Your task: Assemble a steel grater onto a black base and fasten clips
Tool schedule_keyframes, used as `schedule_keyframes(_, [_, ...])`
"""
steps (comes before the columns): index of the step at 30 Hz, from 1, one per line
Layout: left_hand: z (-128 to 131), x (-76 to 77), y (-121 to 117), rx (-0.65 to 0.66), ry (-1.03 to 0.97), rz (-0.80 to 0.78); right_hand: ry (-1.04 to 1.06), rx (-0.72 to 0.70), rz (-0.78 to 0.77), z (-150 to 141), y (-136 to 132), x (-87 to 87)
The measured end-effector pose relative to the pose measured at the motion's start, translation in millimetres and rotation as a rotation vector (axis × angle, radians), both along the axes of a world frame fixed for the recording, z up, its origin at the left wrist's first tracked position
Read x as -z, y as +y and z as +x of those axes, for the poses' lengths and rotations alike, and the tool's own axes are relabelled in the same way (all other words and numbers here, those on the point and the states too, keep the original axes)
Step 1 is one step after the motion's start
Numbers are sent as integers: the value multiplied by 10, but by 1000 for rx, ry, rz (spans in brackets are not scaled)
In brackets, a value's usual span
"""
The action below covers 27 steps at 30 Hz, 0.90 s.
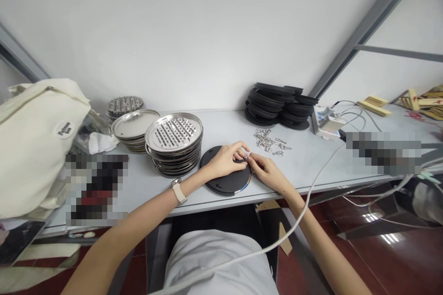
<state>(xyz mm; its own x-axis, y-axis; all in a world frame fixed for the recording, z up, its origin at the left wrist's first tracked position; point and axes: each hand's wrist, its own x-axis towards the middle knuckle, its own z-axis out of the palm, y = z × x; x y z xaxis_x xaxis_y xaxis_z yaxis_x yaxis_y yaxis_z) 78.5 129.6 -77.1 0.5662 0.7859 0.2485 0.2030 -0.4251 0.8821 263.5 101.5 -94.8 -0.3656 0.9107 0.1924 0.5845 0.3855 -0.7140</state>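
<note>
A round black disc (223,179) with a shiny metal edge lies flat on the grey table (311,161) in front of me. My left hand (226,159) rests on the disc, its fingers pinched at the disc's right rim. My right hand (266,170) meets it there from the right, fingers pinched around a small metal piece (246,158) that is too small to name. Just beyond the hands lies a loose heap of small metal rings and hooks (270,140).
A stack of perforated steel plates (174,145) stands left of the disc, with more steel plates (133,126) behind it. Black rings (277,105) are piled at the back. A cream bag (34,142) fills the left. A white cable (311,193) crosses the table edge.
</note>
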Motion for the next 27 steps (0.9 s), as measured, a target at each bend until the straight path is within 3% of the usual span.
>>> schedule_keyframes(13, [-18, -14, -26, -80, 68, 28, 16, 37, -3, 5, -4, 14])
schedule_keyframes(27, [13, 35, -15, -84, 66, 38, 15, 20, -12, 8, -2, 20])
